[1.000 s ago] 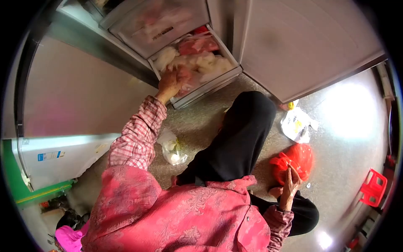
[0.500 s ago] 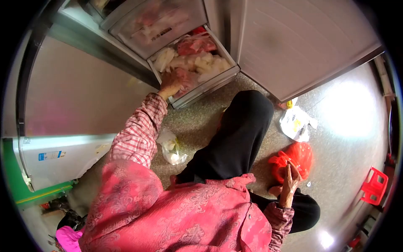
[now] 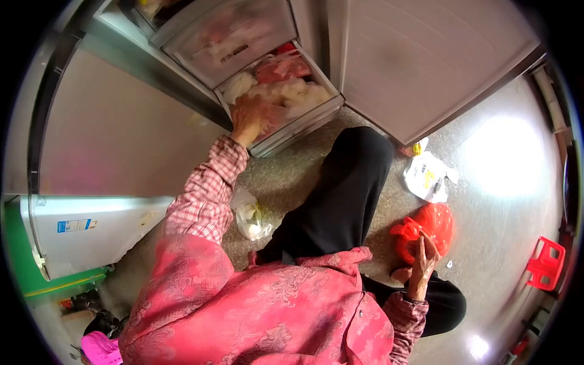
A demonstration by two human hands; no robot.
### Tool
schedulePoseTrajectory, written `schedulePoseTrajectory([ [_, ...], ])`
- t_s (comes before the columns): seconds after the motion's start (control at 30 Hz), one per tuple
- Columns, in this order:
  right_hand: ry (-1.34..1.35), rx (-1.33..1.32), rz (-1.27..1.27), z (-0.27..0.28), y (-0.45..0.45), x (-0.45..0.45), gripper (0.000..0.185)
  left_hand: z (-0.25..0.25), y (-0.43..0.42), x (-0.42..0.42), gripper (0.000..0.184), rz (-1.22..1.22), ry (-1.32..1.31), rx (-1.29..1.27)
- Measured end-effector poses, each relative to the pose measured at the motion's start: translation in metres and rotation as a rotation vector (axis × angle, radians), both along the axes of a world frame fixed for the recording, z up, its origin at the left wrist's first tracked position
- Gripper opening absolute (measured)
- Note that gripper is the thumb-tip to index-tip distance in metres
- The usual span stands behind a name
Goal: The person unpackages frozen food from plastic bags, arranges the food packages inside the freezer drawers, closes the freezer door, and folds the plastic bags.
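My left hand [image 3: 252,117] reaches into the pulled-out freezer drawer [image 3: 298,131]. It lies over a bag of pinkish meat [image 3: 275,118] at the drawer's near left side, its fingers stretched across the plastic and partly blurred. Beside that bag are pale, whitish bagged food [image 3: 298,94] and a bag of redder meat [image 3: 283,69]. Over my bent leg at the lower right, my right hand [image 3: 422,267] is open with fingers extended and nothing visible in it. Just beyond its fingertips sits a red plastic bag [image 3: 431,226] on the floor; I cannot tell whether they touch.
Above the drawer is another freezer drawer front [image 3: 228,39]. The fridge door [image 3: 432,61] stands open at right. On the floor lie a clear bag with pale items [image 3: 249,216] and a white plastic bag [image 3: 429,177]. A red stool [image 3: 545,263] stands far right.
My left hand has shifted slightly up and right, from the side of the meat bag to over its top. My right hand stays almost where it was.
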State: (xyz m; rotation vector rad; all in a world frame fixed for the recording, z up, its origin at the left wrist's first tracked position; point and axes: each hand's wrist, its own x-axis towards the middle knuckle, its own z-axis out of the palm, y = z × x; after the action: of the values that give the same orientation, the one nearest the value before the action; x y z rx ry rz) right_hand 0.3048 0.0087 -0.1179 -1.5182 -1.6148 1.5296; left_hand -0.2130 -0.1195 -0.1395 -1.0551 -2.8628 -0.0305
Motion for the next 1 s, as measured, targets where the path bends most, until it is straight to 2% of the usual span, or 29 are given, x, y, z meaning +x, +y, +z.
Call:
schedulePoseTrajectory([
  [0.03, -0.129, 0.422, 0.201, -0.010, 0.002, 0.008, 0.031, 0.014, 0.004, 0.008, 0.038, -0.166, 0.029, 0.147],
  [0.07, -0.195, 0.628, 0.318, -0.018, 0.002, 0.013, 0.030, 0.019, 0.008, 0.012, 0.046, -0.330, 0.059, 0.295],
  [0.1, -0.259, 0.848, 0.408, -0.025, 0.003, 0.019, 0.030, 0.010, 0.014, 0.008, 0.046, -0.327, 0.057, 0.299],
  [0.17, -0.254, 0.855, 0.421, -0.029, 0.003, 0.023, 0.030, -0.021, 0.036, -0.016, 0.050, -0.467, -0.059, 0.137],
  [0.2, -0.256, 0.858, 0.424, -0.028, 0.003, 0.024, 0.030, -0.034, 0.045, -0.026, 0.050, -0.471, -0.063, 0.144],
  [0.27, -0.259, 0.460, 0.285, -0.012, -0.003, 0.017, 0.029, -0.054, 0.062, -0.040, 0.057, -0.702, 0.209, 0.121],
  [0.3, -0.241, 0.210, 0.041, 0.001, -0.006, 0.002, 0.027, -0.053, 0.069, -0.042, 0.057, -0.706, 0.204, 0.127],
  [0.37, -0.223, 0.151, 0.012, -0.007, -0.006, 0.006, 0.027, -0.054, 0.082, -0.047, 0.060, -0.679, 0.045, -0.052],
  [0.4, -0.198, 0.086, -0.010, -0.011, -0.009, 0.008, 0.027, -0.058, 0.084, -0.050, 0.060, -0.680, 0.039, -0.050],
  [0.5, -0.168, 0.034, -0.028, -0.015, -0.013, 0.006, 0.027, -0.066, 0.083, -0.059, 0.060, -0.686, -0.014, -0.007],
  [0.6, -0.160, -0.014, 0.001, -0.026, -0.009, 0.010, 0.032, -0.073, 0.085, -0.057, 0.051, -0.747, 0.203, 0.227],
  [0.67, -0.136, -0.088, -0.049, -0.019, -0.011, 0.002, 0.034, -0.095, 0.091, -0.061, 0.060, -0.741, -0.016, 0.217],
  [0.7, -0.141, -0.088, -0.043, -0.019, -0.010, 0.000, 0.034, -0.099, 0.090, -0.058, 0.060, -0.735, -0.020, 0.218],
  [0.77, -0.188, 0.018, -0.011, -0.017, -0.011, -0.006, 0.029, -0.102, 0.092, -0.052, 0.054, -0.778, 0.120, 0.271],
  [0.8, -0.186, 0.022, -0.011, -0.014, -0.010, -0.010, 0.029, -0.094, 0.091, -0.048, 0.054, -0.778, 0.124, 0.274],
  [0.87, -0.114, -0.004, -0.033, -0.004, -0.010, -0.019, 0.030, -0.073, 0.090, -0.037, 0.042, -0.681, 0.060, 0.214],
  [0.9, -0.112, 0.002, -0.032, 0.001, -0.009, -0.025, 0.030, -0.073, 0.089, -0.036, 0.042, -0.680, 0.063, 0.219],
  [0.97, -0.053, -0.145, -0.133, 0.009, -0.010, -0.034, 0.029, -0.073, 0.081, -0.037, 0.047, -0.662, 0.291, 0.160],
  [1.0, -0.051, -0.142, -0.126, 0.005, -0.007, -0.032, 0.029, -0.074, 0.080, -0.037, 0.047, -0.654, 0.294, 0.161],
])
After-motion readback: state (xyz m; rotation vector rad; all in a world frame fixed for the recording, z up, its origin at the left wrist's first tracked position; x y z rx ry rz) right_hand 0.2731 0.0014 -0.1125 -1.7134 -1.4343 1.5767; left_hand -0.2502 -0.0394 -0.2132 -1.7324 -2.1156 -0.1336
